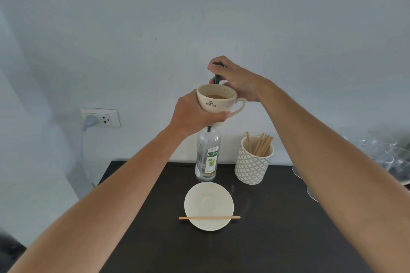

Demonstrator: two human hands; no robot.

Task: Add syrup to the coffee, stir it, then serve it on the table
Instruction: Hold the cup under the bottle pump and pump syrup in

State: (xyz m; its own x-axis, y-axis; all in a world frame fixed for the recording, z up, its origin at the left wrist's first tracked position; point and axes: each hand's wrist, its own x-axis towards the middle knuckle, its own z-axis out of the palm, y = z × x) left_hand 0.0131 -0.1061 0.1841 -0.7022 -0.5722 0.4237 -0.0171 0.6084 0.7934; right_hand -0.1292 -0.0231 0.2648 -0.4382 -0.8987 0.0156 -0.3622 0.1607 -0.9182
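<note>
My left hand [190,113] grips a cream coffee cup [218,101] from the left and below, holding it in the air over the clear syrup bottle [208,155]. Light brown coffee shows inside the cup. My right hand [235,80] sits behind and above the cup, closed over the bottle's dark green pump head [217,78], whose spout points down at the cup's far rim. The bottle's neck is hidden behind the cup. A cream saucer [209,205] lies on the dark table [277,228] in front of the bottle, with a wooden stir stick [209,217] lying across its near edge.
A patterned holder [253,162] with several wooden stir sticks stands right of the bottle. Several clear glasses [386,157] stand at the table's right edge. A wall socket [101,117] with a plugged cable is at the left, beyond the table's edge.
</note>
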